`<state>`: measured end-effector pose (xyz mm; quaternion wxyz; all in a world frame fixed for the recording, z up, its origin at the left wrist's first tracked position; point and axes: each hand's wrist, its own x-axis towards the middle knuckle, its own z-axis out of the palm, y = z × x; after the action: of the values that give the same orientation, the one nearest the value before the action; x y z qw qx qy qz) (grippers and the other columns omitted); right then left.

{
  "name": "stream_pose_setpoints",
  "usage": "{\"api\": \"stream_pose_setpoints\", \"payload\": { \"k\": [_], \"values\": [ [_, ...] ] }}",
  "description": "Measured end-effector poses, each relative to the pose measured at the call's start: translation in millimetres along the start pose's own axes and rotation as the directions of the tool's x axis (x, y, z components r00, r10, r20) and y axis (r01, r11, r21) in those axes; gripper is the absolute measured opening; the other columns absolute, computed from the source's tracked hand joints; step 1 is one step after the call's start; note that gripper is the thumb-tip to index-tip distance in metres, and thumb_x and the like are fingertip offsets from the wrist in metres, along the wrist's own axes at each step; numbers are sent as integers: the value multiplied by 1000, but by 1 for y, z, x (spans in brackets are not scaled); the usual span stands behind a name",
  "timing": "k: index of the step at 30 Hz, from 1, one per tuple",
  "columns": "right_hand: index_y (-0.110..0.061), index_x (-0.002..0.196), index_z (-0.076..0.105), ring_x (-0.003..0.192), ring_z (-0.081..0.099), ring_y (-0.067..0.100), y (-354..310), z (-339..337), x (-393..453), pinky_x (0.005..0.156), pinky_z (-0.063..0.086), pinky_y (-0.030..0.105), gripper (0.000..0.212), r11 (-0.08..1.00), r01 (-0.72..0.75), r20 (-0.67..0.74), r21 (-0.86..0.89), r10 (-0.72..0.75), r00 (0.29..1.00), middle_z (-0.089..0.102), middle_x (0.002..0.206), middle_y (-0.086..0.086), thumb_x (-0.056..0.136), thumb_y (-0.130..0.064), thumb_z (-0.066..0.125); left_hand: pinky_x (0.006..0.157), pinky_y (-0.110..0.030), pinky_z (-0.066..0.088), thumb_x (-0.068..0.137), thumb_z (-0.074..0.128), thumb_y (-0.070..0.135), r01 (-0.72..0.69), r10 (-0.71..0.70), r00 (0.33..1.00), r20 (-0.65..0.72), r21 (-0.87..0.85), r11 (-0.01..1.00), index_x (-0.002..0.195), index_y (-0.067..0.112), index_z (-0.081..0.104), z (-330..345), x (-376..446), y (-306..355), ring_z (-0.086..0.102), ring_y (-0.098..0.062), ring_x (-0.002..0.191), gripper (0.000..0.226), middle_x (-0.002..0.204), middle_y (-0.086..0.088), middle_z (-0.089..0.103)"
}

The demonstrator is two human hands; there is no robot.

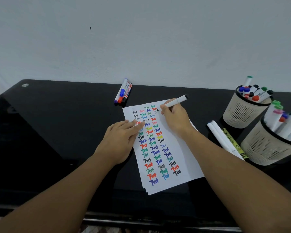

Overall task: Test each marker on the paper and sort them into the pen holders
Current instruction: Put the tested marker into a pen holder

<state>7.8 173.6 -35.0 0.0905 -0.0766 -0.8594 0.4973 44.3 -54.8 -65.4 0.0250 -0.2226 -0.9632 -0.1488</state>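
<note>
Marker in hand: a white-barrelled marker with a black end cap (175, 101) is pinched in the curled fingers of the right hand (175, 117), its dark tip touching the sheet near the paper's far right corner.
Paper: a small stack of white sheets (163, 145) lies tilted near the middle of the table, the top one covered in columns of the word "Test" in black, red, blue, green and yellow; its right strip is mostly unwritten.
Left hand: the left hand (118, 140) lies flat with straight fingers pressing the paper's left edge.
Untested group: three capped markers, blue, red and black (123, 93), lie side by side at the table's far edge, touching the wall, just beyond the paper's far left corner.
Far holder: a beige slotted round pen holder with a black rim (245, 110) stands near the far right edge, full of upright markers.
Near holder: a second beige slotted holder (267, 147) stands at the right edge, just in front of the first, also crowded.
Loose pens: two white markers (220, 137) and a yellow-green one (233, 143) lie between the paper and the near holder.
Open room: the table's left half is bare.
Surface: a glossy black tabletop (49, 132), rounded at the far left corner.
Room: a plain pale wall (141, 39) rises directly behind the far edge.
</note>
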Motion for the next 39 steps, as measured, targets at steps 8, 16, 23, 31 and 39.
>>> {"api": "stream_pose_setpoints", "payload": {
  "k": [8,16,23,31,39],
  "values": [
    [-30,86,49,86,65,10,-1,-3,-3,71,51,27,22,1000,-4,-21,-5,4,1000,66,90,-5,107,-35,52,124,-41,17,108,29,44,-14,13,999,-33,-14,1000,154,50,24,1,-1,-1,23,-12,151,46,162,14,32],
    [-25,97,52,88,66,12,1,0,-1,77,54,31,14,999,8,-28,-44,-9,1000,68,95,-2,107,-35,53,118,-33,26,107,41,38,-3,-12,991,-130,-115,993,158,39,26,0,-3,2,38,-10,140,53,153,9,46],
    [-33,113,59,82,64,8,10,-5,2,83,55,34,10,970,76,-106,230,-53,993,68,87,-1,106,-28,56,115,-32,32,105,46,38,54,-80,983,-167,-150,987,143,28,53,3,-2,1,37,-10,138,40,148,8,49],
    [-36,155,33,127,52,7,-4,-15,-3,91,47,17,67,994,111,216,7,-110,970,51,148,-8,102,3,48,100,-33,45,104,49,37,30,-57,974,-219,-124,992,134,26,61,1,-4,2,44,-8,116,34,125,8,54],
    [-27,127,66,95,70,9,-19,-29,-25,80,59,23,23,963,92,206,253,-146,968,61,116,-4,107,-22,54,97,-29,40,106,45,32,31,-53,976,-212,-107,994,136,24,57,-3,-8,7,46,-10,112,33,124,7,58]
  ]
}}
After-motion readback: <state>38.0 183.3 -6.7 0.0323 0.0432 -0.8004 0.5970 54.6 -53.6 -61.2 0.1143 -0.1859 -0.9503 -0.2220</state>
